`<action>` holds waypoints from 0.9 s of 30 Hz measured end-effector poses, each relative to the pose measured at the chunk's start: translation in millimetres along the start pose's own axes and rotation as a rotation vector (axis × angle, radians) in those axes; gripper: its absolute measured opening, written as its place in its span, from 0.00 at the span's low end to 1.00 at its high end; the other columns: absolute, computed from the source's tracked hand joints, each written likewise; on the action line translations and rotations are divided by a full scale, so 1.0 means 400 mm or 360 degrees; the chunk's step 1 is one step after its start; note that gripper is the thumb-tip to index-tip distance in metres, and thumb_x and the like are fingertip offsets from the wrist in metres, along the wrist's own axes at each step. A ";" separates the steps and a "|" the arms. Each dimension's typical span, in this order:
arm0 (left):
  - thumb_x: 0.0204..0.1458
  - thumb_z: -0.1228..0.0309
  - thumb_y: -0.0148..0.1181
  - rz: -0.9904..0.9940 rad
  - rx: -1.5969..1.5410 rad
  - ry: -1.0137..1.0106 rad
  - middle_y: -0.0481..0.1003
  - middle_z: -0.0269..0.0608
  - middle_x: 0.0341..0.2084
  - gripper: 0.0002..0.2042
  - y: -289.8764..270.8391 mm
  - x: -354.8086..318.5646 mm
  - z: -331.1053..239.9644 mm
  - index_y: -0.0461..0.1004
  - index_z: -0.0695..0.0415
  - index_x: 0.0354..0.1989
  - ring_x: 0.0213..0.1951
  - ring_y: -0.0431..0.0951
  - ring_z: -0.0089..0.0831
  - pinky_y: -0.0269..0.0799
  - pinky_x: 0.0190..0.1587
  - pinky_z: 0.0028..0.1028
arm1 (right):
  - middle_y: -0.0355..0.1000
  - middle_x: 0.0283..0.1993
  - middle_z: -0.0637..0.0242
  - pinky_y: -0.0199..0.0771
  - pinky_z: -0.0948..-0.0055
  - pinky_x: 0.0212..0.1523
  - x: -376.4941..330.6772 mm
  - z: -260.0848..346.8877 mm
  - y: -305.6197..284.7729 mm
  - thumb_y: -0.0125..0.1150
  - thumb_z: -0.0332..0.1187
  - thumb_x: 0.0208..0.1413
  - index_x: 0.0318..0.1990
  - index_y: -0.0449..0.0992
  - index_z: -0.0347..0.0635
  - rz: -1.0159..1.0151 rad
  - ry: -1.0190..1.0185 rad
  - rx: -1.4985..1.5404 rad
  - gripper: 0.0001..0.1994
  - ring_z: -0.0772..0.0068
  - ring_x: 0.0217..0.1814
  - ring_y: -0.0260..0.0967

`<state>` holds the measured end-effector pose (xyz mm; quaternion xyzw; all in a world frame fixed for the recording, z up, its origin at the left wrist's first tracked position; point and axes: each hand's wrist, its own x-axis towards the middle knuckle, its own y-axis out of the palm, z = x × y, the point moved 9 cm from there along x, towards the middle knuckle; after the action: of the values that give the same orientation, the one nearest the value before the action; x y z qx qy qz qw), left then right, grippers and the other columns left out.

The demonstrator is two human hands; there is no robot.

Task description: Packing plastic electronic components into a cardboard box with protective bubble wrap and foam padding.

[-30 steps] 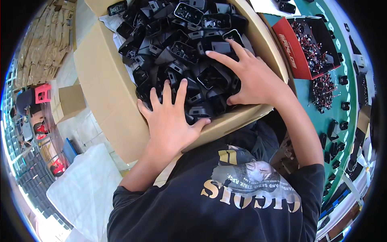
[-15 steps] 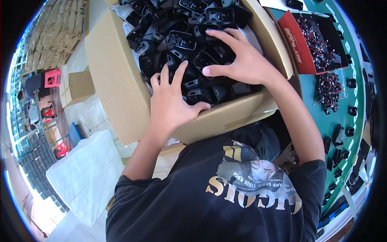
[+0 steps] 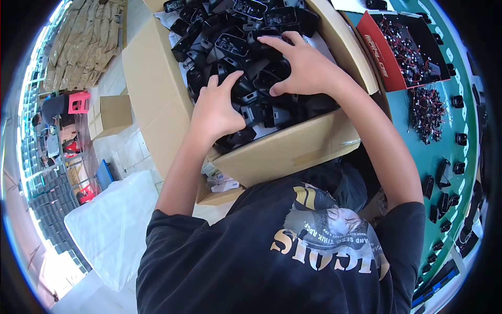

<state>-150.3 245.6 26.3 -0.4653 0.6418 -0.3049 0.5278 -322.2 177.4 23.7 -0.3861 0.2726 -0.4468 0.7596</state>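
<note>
A cardboard box with raised flaps stands before me, heaped with black plastic housings. Into its left part reaches my left hand, fingers apart and dipping among the housings; some fingertips are hidden. My right hand spans the pile from the right, thumb low and index finger stretched far ahead. Beneath that wide span lies a black housing, with no firm grip on it visible. Both hands touch or nearly touch the pieces.
At right, a green table bears a red-and-black box of wired parts, a heap of wired parts and several black pieces. A white wrapped bundle, a small carton and brown wrapped stacks are left.
My left fingers have sunk deeper among the housings, and pieces near the box's front corner have shifted. My right hand has moved slightly left. The whole view has shifted a little.
</note>
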 end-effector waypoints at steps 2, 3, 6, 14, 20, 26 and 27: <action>0.32 0.70 0.74 0.0054 0.0024 -0.0041 0.67 0.57 0.55 0.45 -0.002 -0.001 -0.003 0.66 0.42 0.68 0.47 0.75 0.55 0.78 0.50 0.42 | 0.59 0.70 0.52 0.77 0.57 0.58 0.006 0.032 0.020 0.82 0.46 0.32 0.72 0.63 0.68 0.0028 0.0059 -0.0101 0.52 0.49 0.62 0.70; 0.32 0.72 0.72 0.0093 0.0044 -0.0066 0.67 0.56 0.54 0.44 -0.012 0.004 -0.017 0.67 0.41 0.68 0.45 0.75 0.54 0.78 0.50 0.41 | 0.59 0.70 0.52 0.78 0.57 0.57 0.017 0.049 0.018 0.83 0.45 0.31 0.72 0.63 0.69 0.0041 0.0119 -0.0217 0.52 0.49 0.60 0.71; 0.33 0.76 0.67 0.0157 0.0080 -0.0120 0.68 0.56 0.52 0.44 -0.026 0.022 -0.028 0.67 0.40 0.67 0.41 0.77 0.53 0.79 0.48 0.40 | 0.60 0.70 0.52 0.80 0.57 0.54 0.038 0.067 -0.008 0.84 0.43 0.29 0.72 0.63 0.70 0.0062 0.0227 -0.0454 0.54 0.49 0.56 0.73; 0.34 0.72 0.69 -0.0061 0.0163 0.0139 0.70 0.52 0.45 0.41 -0.003 0.009 -0.006 0.70 0.40 0.65 0.37 0.77 0.49 0.77 0.46 0.38 | 0.63 0.62 0.55 0.81 0.59 0.52 0.039 0.020 0.000 0.85 0.34 0.25 0.66 0.68 0.65 0.0315 0.0082 -0.0337 0.51 0.48 0.49 0.76; 0.32 0.70 0.73 -0.0007 -0.0018 0.0099 0.69 0.52 0.49 0.40 -0.008 0.008 -0.025 0.72 0.42 0.63 0.44 0.77 0.50 0.76 0.49 0.37 | 0.67 0.55 0.58 0.80 0.60 0.49 0.034 0.059 -0.001 0.83 0.31 0.26 0.58 0.74 0.59 0.0429 0.0155 -0.0355 0.42 0.50 0.45 0.75; 0.30 0.68 0.75 -0.0420 -0.0249 0.0304 0.68 0.54 0.53 0.37 -0.007 -0.015 -0.022 0.75 0.45 0.58 0.52 0.74 0.52 0.74 0.53 0.39 | 0.69 0.52 0.59 0.79 0.60 0.50 0.024 0.034 -0.014 0.81 0.31 0.29 0.56 0.74 0.57 0.0338 0.0057 -0.0084 0.37 0.51 0.45 0.73; 0.30 0.68 0.76 -0.0457 -0.0277 0.0330 0.68 0.55 0.54 0.35 -0.005 -0.020 -0.021 0.76 0.46 0.56 0.53 0.74 0.53 0.73 0.54 0.39 | 0.70 0.52 0.59 0.78 0.61 0.51 0.024 0.032 -0.017 0.80 0.31 0.30 0.56 0.74 0.56 0.0344 0.0045 -0.0035 0.37 0.51 0.46 0.73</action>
<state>-157.9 251.3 33.6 -0.5621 0.6436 -0.3668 0.3678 -311.4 171.4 35.7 -0.3563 0.3284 -0.3646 0.7952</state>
